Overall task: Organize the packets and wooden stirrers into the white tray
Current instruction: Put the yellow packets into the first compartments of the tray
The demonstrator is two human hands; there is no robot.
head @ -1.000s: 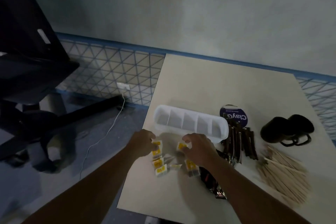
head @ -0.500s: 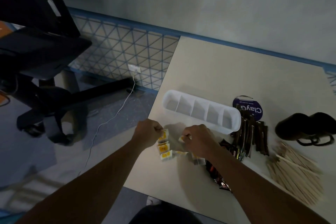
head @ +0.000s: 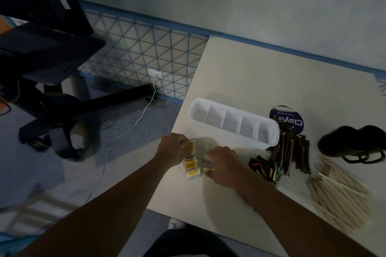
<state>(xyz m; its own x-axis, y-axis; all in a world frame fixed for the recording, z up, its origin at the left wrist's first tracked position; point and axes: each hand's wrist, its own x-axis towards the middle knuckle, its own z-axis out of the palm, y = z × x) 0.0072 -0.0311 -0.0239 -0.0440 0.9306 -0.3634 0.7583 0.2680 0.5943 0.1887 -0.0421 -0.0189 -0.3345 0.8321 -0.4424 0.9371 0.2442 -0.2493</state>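
A white tray (head: 234, 110) with several empty compartments stands on the beige table (head: 261, 81). Just in front of it lie small white-and-yellow packets (head: 191, 168). My left hand (head: 173, 150) grips some of these packets at the table's left edge. My right hand (head: 223, 166) covers more of the packets, its fingers curled round them. Dark brown stick packets (head: 289, 152) and black sachets (head: 265, 168) lie right of the tray. A heap of wooden stirrers (head: 340, 192) is at the lower right.
A round dark blue lid (head: 289, 120) lies behind the brown sticks. A black pair of goggles or binoculars (head: 353, 142) sits at the right. A black office chair (head: 48, 52) and a white cable (head: 125, 131) are on the floor to the left.
My hands have drawn the yellow packets closer together in front of the tray. The camera has tilted, so the table sits further right in view.
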